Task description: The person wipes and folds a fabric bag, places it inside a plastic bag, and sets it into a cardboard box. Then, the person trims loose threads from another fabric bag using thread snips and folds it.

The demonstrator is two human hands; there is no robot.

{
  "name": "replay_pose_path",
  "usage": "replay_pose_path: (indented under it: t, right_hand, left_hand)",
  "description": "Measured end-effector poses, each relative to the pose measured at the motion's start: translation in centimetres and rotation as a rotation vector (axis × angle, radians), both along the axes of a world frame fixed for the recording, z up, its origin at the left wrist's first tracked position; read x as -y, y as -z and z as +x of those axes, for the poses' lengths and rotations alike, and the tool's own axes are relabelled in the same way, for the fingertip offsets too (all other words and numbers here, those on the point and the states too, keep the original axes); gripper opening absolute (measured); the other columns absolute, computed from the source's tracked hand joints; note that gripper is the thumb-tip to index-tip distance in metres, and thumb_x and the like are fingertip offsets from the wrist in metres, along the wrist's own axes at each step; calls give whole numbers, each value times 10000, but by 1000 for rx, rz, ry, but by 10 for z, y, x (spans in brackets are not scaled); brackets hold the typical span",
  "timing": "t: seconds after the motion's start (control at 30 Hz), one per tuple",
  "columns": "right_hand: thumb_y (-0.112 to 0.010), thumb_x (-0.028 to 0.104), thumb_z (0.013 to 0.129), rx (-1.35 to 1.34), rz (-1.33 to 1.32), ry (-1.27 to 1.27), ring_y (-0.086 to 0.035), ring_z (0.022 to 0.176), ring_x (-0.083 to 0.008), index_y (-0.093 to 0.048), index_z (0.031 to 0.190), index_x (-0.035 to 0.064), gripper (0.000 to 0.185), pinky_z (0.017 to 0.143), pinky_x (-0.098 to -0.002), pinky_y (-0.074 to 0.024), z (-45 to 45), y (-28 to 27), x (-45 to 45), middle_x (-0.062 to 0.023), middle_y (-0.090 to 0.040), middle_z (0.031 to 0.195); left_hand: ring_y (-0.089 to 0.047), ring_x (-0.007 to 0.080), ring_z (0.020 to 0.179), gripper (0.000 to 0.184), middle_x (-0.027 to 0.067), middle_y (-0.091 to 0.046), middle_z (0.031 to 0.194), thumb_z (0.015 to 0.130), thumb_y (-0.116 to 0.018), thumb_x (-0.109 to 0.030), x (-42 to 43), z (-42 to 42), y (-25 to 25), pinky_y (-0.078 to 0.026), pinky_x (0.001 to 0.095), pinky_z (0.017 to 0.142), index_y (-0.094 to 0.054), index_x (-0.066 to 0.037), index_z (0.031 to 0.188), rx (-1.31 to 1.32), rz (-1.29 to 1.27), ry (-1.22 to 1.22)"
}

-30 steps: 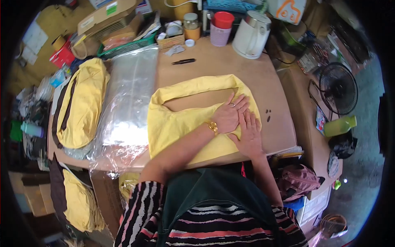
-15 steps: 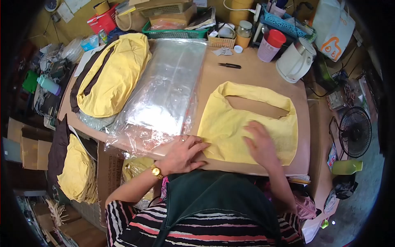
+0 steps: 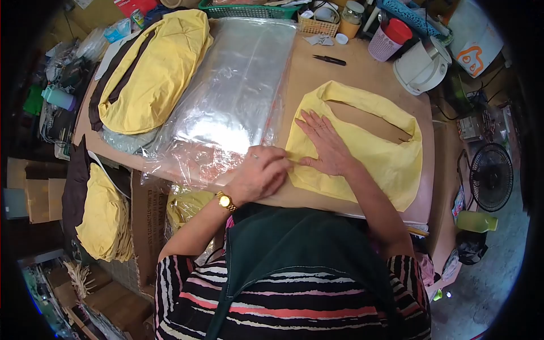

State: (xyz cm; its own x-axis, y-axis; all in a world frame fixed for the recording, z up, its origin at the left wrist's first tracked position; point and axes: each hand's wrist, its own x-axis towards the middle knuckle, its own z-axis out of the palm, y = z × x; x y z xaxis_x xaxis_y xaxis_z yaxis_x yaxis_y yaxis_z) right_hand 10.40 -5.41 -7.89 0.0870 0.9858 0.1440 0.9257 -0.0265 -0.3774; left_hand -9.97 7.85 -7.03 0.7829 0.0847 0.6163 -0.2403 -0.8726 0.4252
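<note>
A yellow cloth bag [image 3: 377, 164] with a wide looped handle lies flat on the brown-covered table in front of me. My right hand [image 3: 324, 144] rests palm down on the bag's left part, fingers stretched out and spread. At the bag's left edge, my left hand [image 3: 260, 173] is closed, its curled fingertips pinching the cloth. A gold watch [image 3: 225, 201] is on that wrist. Just left of this hand lies a stack of clear plastic sleeves [image 3: 226, 96].
Yellow bags with dark brown straps [image 3: 161, 73] are piled at the table's left. Farther back are a black cutter-like tool [image 3: 329, 59], a white kettle [image 3: 420, 67] and a pink cup [image 3: 384, 45]. More yellow pieces [image 3: 103, 221] hang beside the table, and a fan [image 3: 491, 177] stands right.
My right hand has moved left and up across the bag and now lies spread on it. My left hand has gone from resting flat to curled at the bag's edge. The view has shifted.
</note>
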Motion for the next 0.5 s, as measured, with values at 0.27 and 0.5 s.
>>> replay_pose_path:
  t: [0.27, 0.5]
  right_hand:
    - [-517, 414, 936, -54, -95, -32, -194, 1436, -323, -308, 1454, 53, 665, 1169, -486, -144, -3, -6, -16, -180, -260, 1528]
    - [-434, 477, 956, 183, -51, 137, -172, 1439, -319, -273, 1469, 30, 699, 1172, -466, -123, -29, 11, -47, -167, -220, 1545]
  left_hand:
    - [-579, 204, 1090, 201, 41, -616, 1068, 744, -607, -164, 23, 12, 3, -435, 396, 951, -612, -94, 932, -32, 262, 320]
    - [-600, 216, 1079, 175, 71, -628, 1051, 765, -631, -155, 12, -7, 33, -471, 381, 960, -582, -48, 895, -214, 141, 342]
